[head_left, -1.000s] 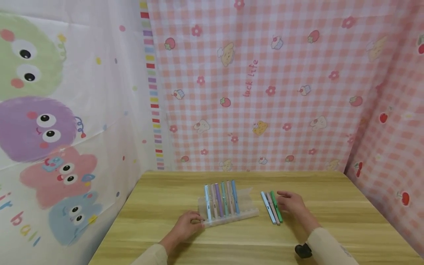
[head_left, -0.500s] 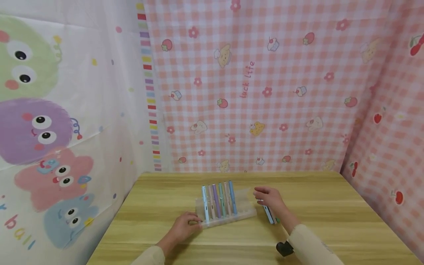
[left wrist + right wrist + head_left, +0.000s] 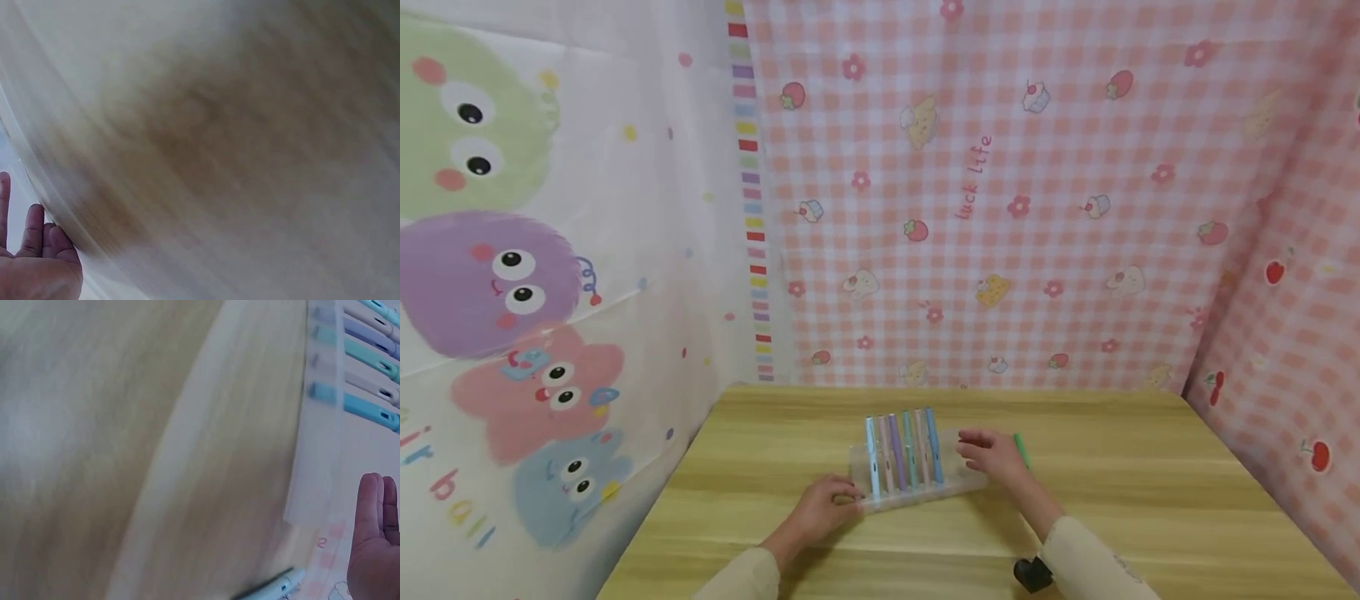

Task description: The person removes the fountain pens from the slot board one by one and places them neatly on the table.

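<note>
A clear plastic pen rack stands on the table with several pastel pens leaning side by side in its slots. My left hand pinches the rack's left corner; the left wrist view shows its fingers partly bent, the thumb out of sight. Over the rack's right end hovers or rests my right hand; contact cannot be made out. Its fingers are straight in the right wrist view, with nothing seen in them. A green pen lies behind that hand, and a light blue pen lies on the tabletop.
The wooden table is backed by a pink checked curtain. A white curtain with cartoon figures hangs on the left, another checked one on the right. A black device sits at my right wrist.
My right hand has moved left from beside the loose pens, across them, to the rack's right end. The left hand stays at the rack's left corner, and the pens in the rack look unchanged.
</note>
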Motion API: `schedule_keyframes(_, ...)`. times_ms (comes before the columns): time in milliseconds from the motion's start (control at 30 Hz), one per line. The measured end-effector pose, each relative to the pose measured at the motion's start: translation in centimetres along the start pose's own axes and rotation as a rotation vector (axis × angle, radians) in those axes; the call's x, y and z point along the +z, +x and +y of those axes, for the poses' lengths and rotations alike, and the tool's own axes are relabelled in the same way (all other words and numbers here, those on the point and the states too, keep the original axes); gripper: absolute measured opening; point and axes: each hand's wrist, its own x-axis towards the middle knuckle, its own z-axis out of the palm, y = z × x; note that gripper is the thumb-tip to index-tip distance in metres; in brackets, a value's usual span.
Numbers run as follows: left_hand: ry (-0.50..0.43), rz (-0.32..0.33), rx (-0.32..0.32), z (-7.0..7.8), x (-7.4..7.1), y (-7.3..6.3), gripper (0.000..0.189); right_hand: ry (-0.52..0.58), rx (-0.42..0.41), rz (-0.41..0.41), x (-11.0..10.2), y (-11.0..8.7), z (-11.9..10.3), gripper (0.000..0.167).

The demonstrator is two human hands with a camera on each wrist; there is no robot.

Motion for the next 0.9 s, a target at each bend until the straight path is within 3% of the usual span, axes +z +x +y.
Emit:
schedule_keyframes(367,-0.005,0.005,0.0,0.1,0.0,0.0,0.017,-0.136,-0.028,-0.021,1.7,0.0,0.9,0.035)
schedule_keyframes(700,-0.014,0.002,-0.021,0.4,-0.1,-0.2,0.017,-0.142,-0.057,0.002,3.0,0.0,1.5,0.036)
schedule_keyframes(900,-0.021,0.007,-0.01,0.3,-0.2,0.0,0.016,-0.162,-0.03,0.001,3.2,0.1,1.5,0.037)
